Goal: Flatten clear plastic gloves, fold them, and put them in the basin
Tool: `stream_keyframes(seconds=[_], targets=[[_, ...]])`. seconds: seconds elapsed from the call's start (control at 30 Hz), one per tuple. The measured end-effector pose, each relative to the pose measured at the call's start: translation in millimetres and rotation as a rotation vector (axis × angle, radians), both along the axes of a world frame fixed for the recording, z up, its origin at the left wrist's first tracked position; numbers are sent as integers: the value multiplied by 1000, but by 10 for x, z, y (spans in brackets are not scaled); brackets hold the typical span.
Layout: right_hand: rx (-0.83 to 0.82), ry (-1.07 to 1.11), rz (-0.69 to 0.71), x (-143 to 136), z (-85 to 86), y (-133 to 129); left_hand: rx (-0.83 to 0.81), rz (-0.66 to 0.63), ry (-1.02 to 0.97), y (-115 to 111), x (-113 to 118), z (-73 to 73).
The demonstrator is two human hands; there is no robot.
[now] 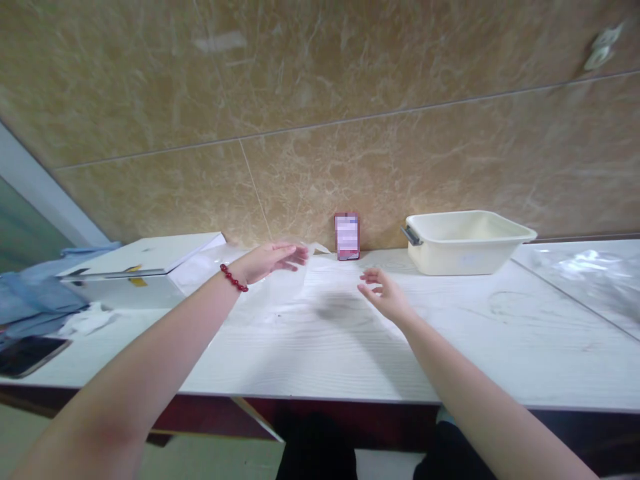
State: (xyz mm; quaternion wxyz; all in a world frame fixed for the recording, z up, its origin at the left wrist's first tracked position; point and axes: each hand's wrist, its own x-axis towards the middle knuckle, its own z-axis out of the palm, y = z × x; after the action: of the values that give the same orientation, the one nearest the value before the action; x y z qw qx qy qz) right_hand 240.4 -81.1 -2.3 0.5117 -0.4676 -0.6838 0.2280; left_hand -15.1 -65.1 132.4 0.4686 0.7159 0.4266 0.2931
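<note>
My left hand [273, 261], with a red bead bracelet [233, 278] on its wrist, is above the back of the white table [280, 353], beside some clear plastic [280, 285]. Its fingers are extended and it holds nothing. Over the middle of the table is my right hand [384, 295], fingers apart and slightly curled, with nothing in it. Between and behind the hands, a phone with a lit screen [347, 236] leans upright against the wall. A cream plastic basin [455, 257] with a grey handle stands to the right of my right hand.
At the left are a white box [145, 257], blue cloth [37, 297], crumpled white tissue [89, 320] and a dark phone [31, 355] lying flat. Clear plastic bags [600, 273] lie at the far right. A marbled wall runs behind the table.
</note>
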Motion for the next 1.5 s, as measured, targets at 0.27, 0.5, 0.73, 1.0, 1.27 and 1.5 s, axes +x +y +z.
stream_keyframes(seconds=[0.27,0.5,0.73,1.0,1.27,1.5], targets=[[-158,251,230,-194,588,-447,-170,-246,-112,-297,281,37],[-238,196,122,-30,964,-523,-64,-129,-49,-384,349,56],[-208,-146,-103,140,1283,-300,19,65,124,-171,255,106],[-583,190,68,102,1380,183,-209,229,-52,142,394,125],[-385,355,0,130,1473,461,-45,306,-324,460,666,149],[-17,217,-9,238,1538,504,318,253,-440,566,723,178]])
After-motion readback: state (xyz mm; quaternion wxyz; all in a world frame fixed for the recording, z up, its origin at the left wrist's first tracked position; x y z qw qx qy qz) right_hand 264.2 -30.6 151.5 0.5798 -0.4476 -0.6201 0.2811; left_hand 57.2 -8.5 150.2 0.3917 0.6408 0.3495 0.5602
